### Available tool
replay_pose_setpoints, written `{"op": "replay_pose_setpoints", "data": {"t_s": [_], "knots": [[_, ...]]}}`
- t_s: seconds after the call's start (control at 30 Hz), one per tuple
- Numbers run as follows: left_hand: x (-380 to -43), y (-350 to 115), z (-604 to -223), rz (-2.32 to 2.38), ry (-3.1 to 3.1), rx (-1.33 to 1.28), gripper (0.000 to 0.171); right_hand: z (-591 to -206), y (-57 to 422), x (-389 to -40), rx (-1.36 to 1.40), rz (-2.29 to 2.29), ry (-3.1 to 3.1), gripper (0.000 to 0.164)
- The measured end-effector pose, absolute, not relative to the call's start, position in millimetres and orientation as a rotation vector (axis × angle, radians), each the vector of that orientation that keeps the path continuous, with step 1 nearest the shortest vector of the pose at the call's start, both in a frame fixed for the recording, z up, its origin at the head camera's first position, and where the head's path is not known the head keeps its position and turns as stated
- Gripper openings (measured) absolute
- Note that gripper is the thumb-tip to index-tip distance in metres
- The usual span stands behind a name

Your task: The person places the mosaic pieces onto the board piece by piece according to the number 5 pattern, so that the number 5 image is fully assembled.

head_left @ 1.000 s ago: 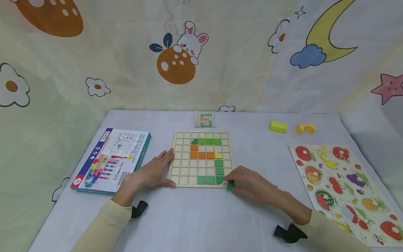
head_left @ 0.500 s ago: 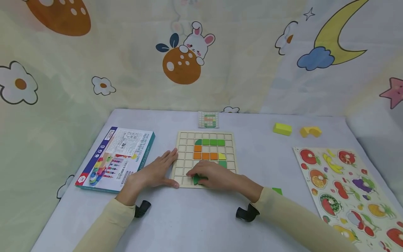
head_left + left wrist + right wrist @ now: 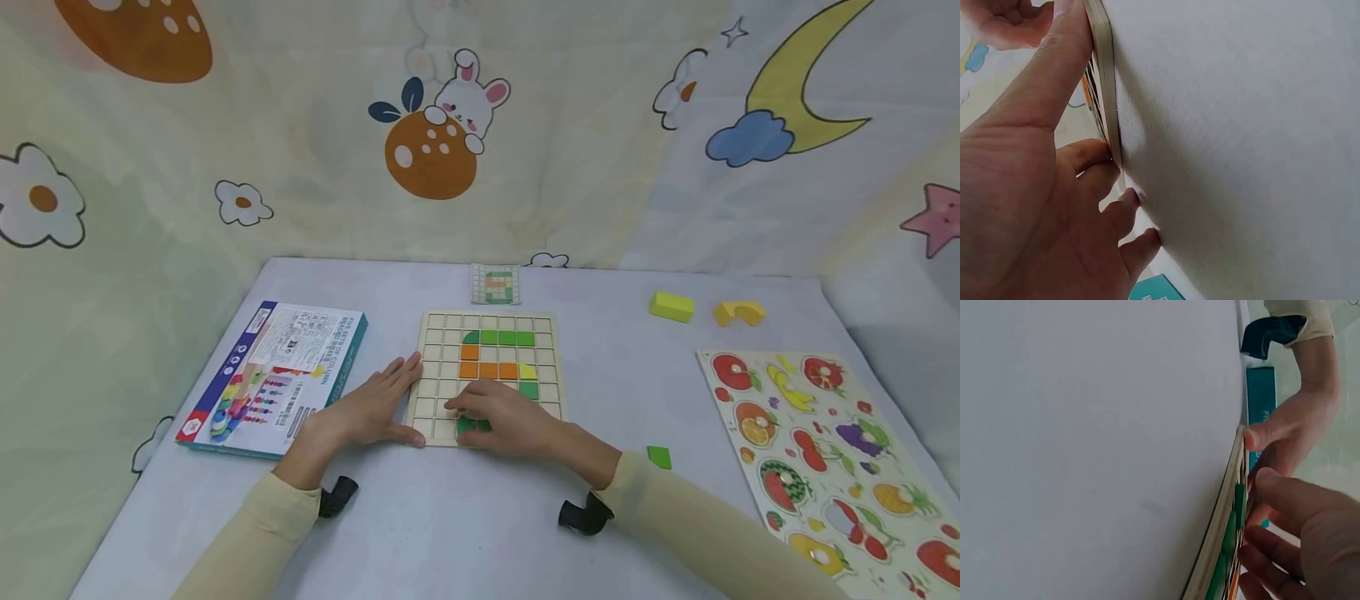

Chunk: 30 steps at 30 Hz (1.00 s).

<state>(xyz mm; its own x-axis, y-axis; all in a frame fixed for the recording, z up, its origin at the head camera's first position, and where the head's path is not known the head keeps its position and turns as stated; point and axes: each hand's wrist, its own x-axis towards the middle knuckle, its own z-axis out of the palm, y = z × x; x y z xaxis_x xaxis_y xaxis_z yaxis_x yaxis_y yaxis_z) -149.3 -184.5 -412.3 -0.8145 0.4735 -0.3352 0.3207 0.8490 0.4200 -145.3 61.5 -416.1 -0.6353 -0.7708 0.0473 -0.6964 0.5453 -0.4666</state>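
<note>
A square wooden grid board lies on the white table, with green, orange and yellow pieces in its cells. My left hand rests along its left edge, fingers spread and thumb at the near corner; the left wrist view shows the fingers against the rim. Over the lower middle of the board is my right hand. Beside its fingertips, a rounded green piece sits in a near-row cell. In the right wrist view the right thumb stands apart from the green pieces. The right hand hides several cells.
A loose green piece lies right of the board, and a small pattern card behind it. A boxed set is at left. At right are a yellow-green block, a yellow arch block and a fruit-picture board.
My right hand has moved left from the board's lower right corner, carrying a green piece, which now sits in the near row with the fingers loosened. The left hand keeps its place.
</note>
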Motion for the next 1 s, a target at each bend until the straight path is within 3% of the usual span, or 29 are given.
{"op": "replay_pose_setpoints", "data": {"t_s": [0.73,1.0], "knots": [[-148.2,-185.0,-411.8,0.491,2.604,0.592,0.114,-413.6,64.5,-138.8,-1.206,-0.708,2.57,0.035],[-147.7,-185.2,-411.5,0.491,2.604,0.608,0.113,-405.5,115.3,-132.3,-1.06,-0.851,2.636,0.034]]}}
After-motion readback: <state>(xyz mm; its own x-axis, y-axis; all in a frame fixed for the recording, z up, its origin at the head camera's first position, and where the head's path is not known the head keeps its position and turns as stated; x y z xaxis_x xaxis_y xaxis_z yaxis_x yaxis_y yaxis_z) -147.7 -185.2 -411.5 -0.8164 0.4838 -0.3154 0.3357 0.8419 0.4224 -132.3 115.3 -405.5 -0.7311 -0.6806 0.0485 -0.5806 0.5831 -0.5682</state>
